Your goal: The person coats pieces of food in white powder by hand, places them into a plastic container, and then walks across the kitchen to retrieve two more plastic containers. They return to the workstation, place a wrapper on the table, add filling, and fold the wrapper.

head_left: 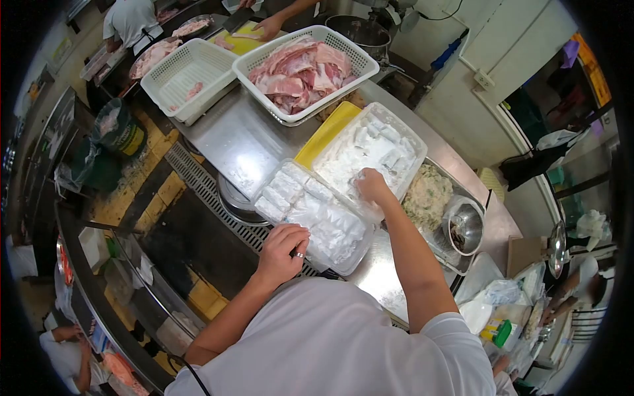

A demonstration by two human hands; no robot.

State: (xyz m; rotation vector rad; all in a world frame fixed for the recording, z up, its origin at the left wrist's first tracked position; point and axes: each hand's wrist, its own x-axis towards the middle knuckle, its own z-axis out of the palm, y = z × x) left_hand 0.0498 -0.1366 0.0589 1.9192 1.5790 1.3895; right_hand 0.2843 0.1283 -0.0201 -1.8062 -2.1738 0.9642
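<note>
My left hand (282, 253), with a ring on one finger, is curled at the near left edge of a clear plastic tray (356, 264). Rows of white, powder-coated rolls (287, 198) fill that tray, with plastic film over part of them. My right hand (372, 187) reaches into a white tub (417, 146) of white powder (356, 157); its fingers are closed and pointing down, and whatever is between them is hidden. Several coated pieces (386, 135) lie in the powder at the tub's far side. Right of the tub sits a pan of pale, green-flecked mixture (426, 195).
A white basket of raw meat (300, 72) stands at the back, beside a white basket (191, 79) with small scraps. A yellow tray (323, 135) lies under the tub. A metal bowl (465, 224) is at right. Another person's hand (269, 28) is over a yellow cutting board.
</note>
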